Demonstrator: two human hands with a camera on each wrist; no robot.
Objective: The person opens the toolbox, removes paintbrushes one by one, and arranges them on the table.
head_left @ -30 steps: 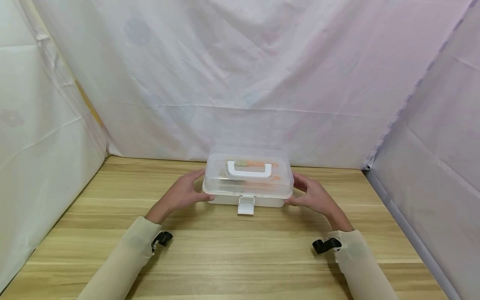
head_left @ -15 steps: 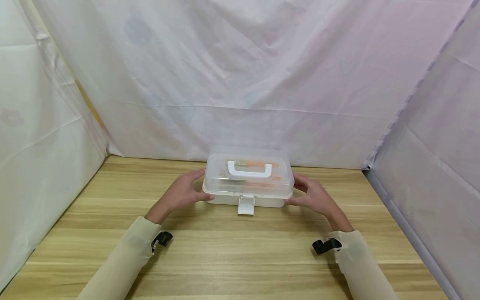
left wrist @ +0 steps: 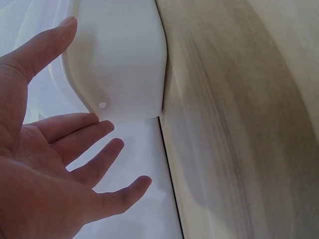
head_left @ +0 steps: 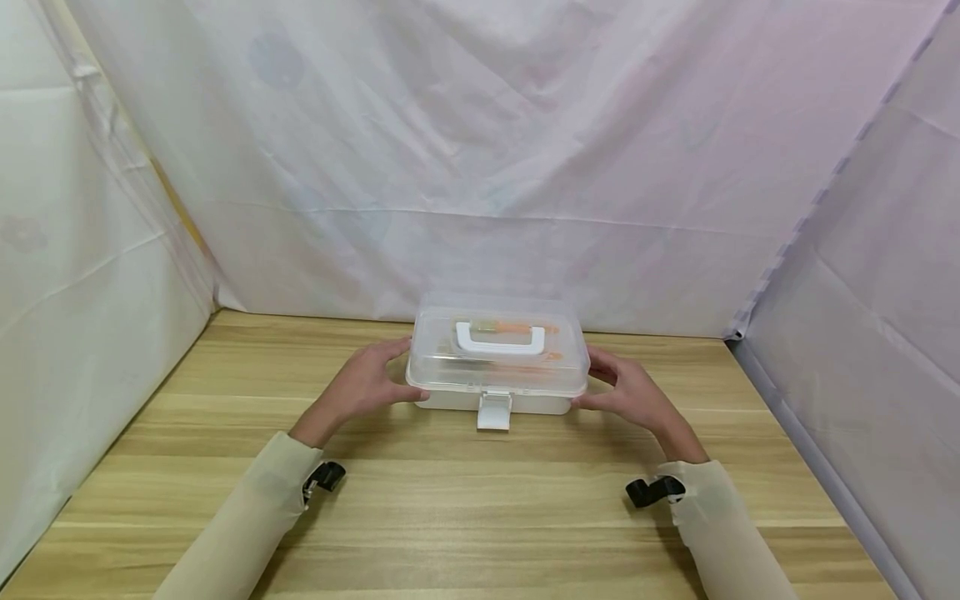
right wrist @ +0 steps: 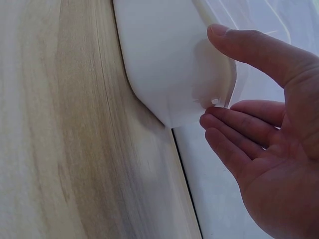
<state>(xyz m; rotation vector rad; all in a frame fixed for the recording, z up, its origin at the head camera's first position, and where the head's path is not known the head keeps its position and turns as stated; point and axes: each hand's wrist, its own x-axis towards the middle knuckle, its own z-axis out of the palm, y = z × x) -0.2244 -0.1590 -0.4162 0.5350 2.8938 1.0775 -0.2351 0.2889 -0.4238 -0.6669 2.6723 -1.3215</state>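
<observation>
A storage box with a see-through lid, a white base and a white carry handle rests on the wooden table. Its front latch sticks out, flipped up from the base. Orange-handled paintbrushes show through the lid. My left hand holds the box's left end, thumb at the front corner and fingertips at the rear corner. At the other end, my right hand holds it the same way. In both wrist views the palms stand away from the end walls.
The wooden table meets a white cloth backdrop just behind the box. More cloth walls hang at the left and right. A black wrist mount pokes out of each beige sleeve.
</observation>
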